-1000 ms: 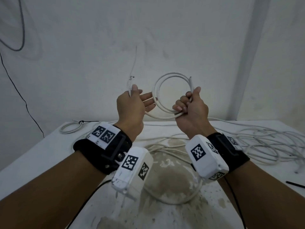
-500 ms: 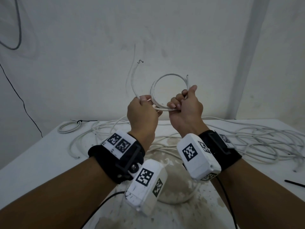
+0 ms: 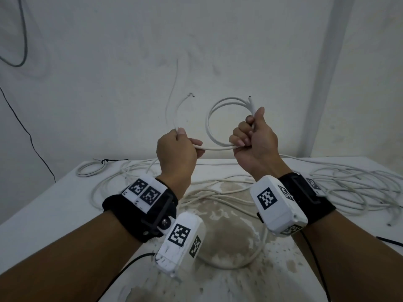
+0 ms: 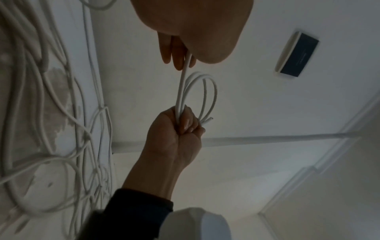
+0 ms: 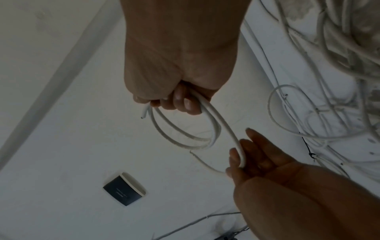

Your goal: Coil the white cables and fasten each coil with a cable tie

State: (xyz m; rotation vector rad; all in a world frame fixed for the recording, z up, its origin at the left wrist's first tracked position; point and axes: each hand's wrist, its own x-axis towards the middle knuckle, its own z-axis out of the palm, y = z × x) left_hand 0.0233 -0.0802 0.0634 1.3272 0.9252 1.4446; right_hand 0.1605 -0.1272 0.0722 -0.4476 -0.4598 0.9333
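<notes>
Right hand (image 3: 254,139) grip clenched round small coil (image 3: 220,120); left hand (image 3: 175,152) pinched free tail (image 3: 174,112). One tied coil (image 3: 91,168) on tabletop (image 3: 43,205); loose cables (image 3: 353,188) remained uncoiled.

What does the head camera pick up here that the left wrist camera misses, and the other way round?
Only the head camera shows the tied coil at the table's far left corner, the black cable tie by its right edge, and the cable's loose tail rising from the left hand. Only the left wrist camera shows a dark box mounted overhead. Both show the right hand gripping the coil, the cable stretched to the left hand, and loose cables on the table.
</notes>
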